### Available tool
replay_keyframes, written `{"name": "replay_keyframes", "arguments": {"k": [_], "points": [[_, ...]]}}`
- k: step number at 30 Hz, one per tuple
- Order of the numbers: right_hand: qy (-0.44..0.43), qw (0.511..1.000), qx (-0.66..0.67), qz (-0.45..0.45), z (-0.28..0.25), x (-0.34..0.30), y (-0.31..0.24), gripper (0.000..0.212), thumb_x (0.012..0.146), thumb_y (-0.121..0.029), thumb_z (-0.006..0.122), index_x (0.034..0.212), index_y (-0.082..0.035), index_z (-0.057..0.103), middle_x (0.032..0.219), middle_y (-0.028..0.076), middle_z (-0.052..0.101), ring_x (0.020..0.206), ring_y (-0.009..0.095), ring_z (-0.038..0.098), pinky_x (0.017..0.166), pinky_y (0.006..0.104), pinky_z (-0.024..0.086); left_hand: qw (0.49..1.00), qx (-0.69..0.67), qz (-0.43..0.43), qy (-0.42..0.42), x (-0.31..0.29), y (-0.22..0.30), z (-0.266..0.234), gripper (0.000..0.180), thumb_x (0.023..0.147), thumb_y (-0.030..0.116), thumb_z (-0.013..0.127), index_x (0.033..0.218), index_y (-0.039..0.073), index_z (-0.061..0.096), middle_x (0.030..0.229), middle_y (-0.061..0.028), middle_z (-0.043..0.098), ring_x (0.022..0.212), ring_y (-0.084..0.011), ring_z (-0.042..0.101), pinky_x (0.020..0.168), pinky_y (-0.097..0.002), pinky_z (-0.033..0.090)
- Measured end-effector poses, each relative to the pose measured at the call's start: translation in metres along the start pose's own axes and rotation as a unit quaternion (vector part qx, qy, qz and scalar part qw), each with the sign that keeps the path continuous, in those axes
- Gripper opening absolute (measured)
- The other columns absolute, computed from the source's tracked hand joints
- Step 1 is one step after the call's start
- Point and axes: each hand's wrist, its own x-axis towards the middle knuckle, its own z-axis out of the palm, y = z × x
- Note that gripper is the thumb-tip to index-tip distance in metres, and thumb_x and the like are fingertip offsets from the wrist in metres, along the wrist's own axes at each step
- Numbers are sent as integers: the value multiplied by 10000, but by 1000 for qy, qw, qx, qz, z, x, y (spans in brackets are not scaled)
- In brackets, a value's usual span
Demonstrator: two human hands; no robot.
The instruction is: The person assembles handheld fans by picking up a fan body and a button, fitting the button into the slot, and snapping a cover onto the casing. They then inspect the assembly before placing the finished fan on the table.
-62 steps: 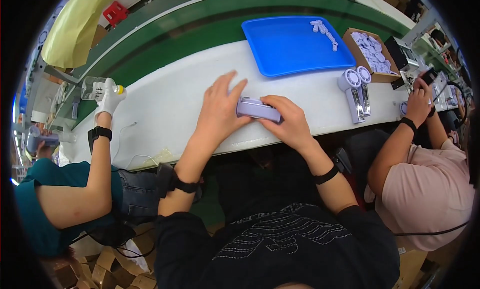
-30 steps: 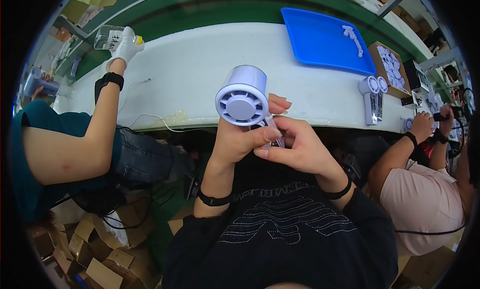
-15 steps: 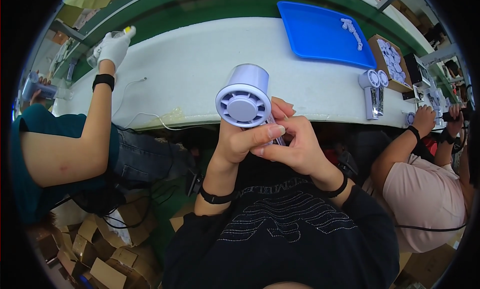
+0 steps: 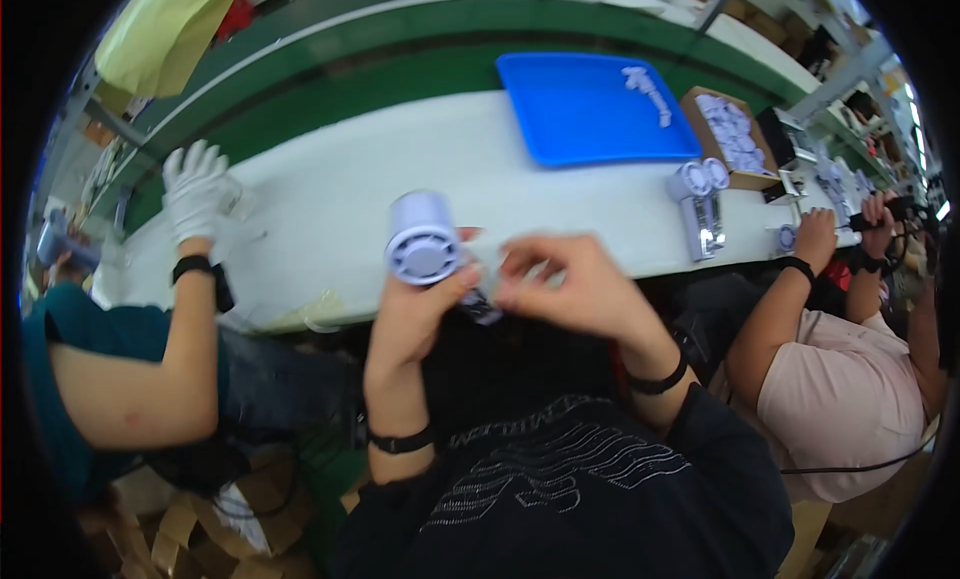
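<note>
A lavender handheld fan [image 4: 422, 229], with a round vented head, is held in my left hand [image 4: 412, 314], whose fingers are wrapped round its neck below the head. Its shiny lower part [image 4: 480, 307] shows beside my left thumb. My right hand [image 4: 565, 284] is close by on the right, blurred, with thumb and fingers curled together in a pinch. Whatever lies between those fingertips is too small and smeared to name.
Beyond my hands lies a white worktable [image 4: 340, 169] with a blue tray [image 4: 580, 114] holding small pale parts. Right of it are a cardboard box [image 4: 735, 144] of lavender parts and two more fans [image 4: 700, 214]. People work at both sides; a white-gloved hand [image 4: 192, 194] is at left.
My right hand has come away from the fan toward the right. My left hand has shifted left and nearer with the fan. The left co-worker's gloved hand has opened.
</note>
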Motion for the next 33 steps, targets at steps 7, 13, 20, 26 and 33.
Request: {"name": "replay_keyframes", "arguments": {"k": [7, 13, 20, 26, 33], "points": [[341, 840, -389, 165, -221, 143, 65, 427, 960, -339, 745, 1239, -18, 786, 1186, 192, 795, 1115, 354, 757, 948, 435, 597, 875, 429, 35, 222, 27, 42, -54, 614, 915, 224, 852, 1395, -76, 614, 1134, -140, 738, 989, -274, 721, 892, -388, 572], [281, 773, -482, 301, -244, 200, 118, 359, 978, -189, 645, 1283, -59, 781, 1342, 213, 746, 1258, 416, 711, 1048, 484, 581, 650, 642, 168, 370, 40, 23, -97, 533, 973, 274, 769, 1389, -34, 640, 1394, -229, 657, 1258, -378, 631, 1106, -482, 490], [277, 784, -488, 265, -188, 176, 124, 273, 983, -115, 626, 1158, -4, 803, 1223, 272, 766, 1187, 427, 740, 978, 485, 617, 698, 572, 313, 295, 65, 44, -19, 441, 953, 225, 764, 1329, 5, 689, 1471, -185, 598, 1413, -391, 504, 1153, -503, 440], [227, 858, -458, 54, -103, 144, 103, 213, 866, -9, 689, 1059, 0, 780, 1188, 290, 737, 1038, 445, 744, 885, 490, 622, 792, 474, 342, 178, 108, 52, 58, 371, 945, 207, 779, 1268, 32, 729, 1470, -156, 607, 1398, -370, 522, 1149, -478, 451], [398, 887, -107, -209, -23, 50, 43, 325, 861, 16, 779, 1182, -2, 727, 1237, 150, 722, 967, 257, 738, 832, 358, 590, 857, 376, 335, 104, 129, 55, 88, 329, 932, 156, 779, 1236, 34, 744, 1357, -150, 690, 1323, -346, 603, 1134, -447, 469]]}}
